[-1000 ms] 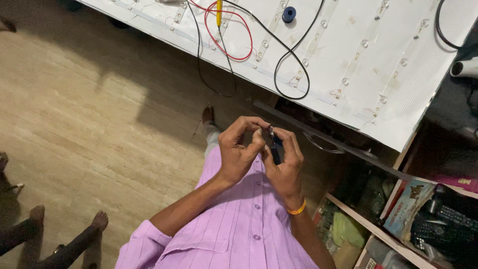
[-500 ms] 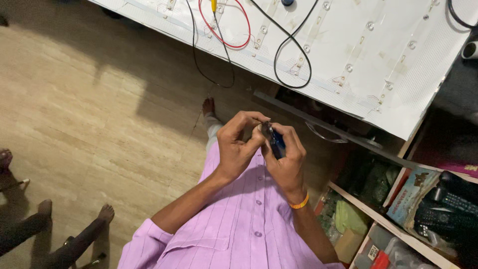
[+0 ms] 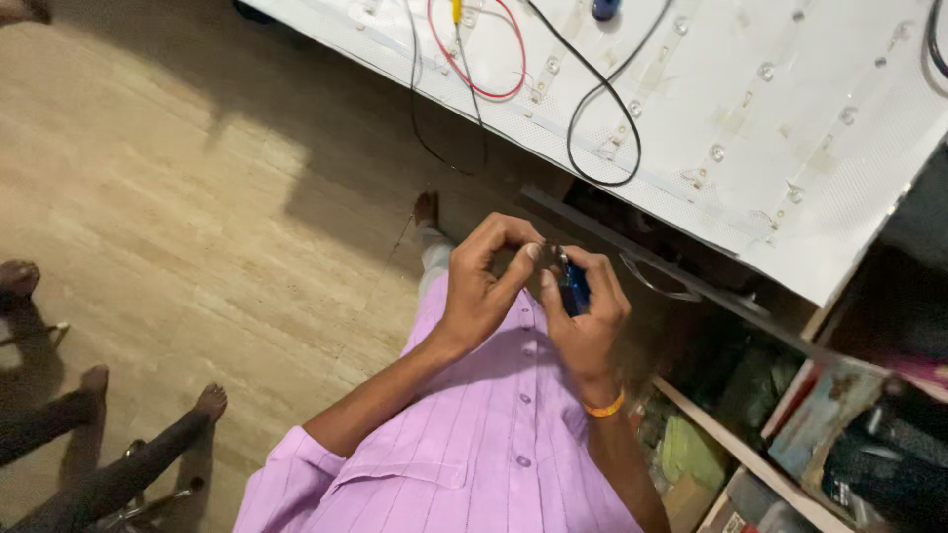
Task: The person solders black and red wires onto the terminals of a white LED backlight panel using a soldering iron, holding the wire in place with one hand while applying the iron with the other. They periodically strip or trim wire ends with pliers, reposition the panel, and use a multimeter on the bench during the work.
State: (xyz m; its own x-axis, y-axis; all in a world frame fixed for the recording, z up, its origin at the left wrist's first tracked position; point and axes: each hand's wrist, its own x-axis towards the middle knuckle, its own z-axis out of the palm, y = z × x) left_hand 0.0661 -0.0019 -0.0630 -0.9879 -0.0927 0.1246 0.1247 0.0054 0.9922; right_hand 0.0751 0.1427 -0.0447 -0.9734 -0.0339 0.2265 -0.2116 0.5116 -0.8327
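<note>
Both hands met in front of the chest: the right hand (image 3: 585,314) was clenched around a small blue-handled tool (image 3: 574,288), and the left hand (image 3: 484,286) pinched a tiny metal piece (image 3: 546,255) at the tool's tip between thumb and fingertips. What kind of tool it was could not be told, since the fingers hid most of it.

By size, the wooden floor (image 3: 168,197) filled the left of the view, pale planks with a shadow across them. A wide white panel (image 3: 750,109) lay on a bench at the top, dotted with rows of small lenses, with a red wire (image 3: 491,91) and a black wire (image 3: 602,148) looped over it. Below the panel sat a shelf (image 3: 750,464) crowded with boxes and packets, too dim to sort. The person's lilac shirt (image 3: 474,464) took the bottom middle, and an orange band (image 3: 603,407) ringed the right wrist. Another person's bare feet (image 3: 148,424) showed at the lower left.

The work looked to be a fine fitting or adjusting of the tip, held well apart from the panel. Such a move seemed to call for steady fingertips and a firm hold.
</note>
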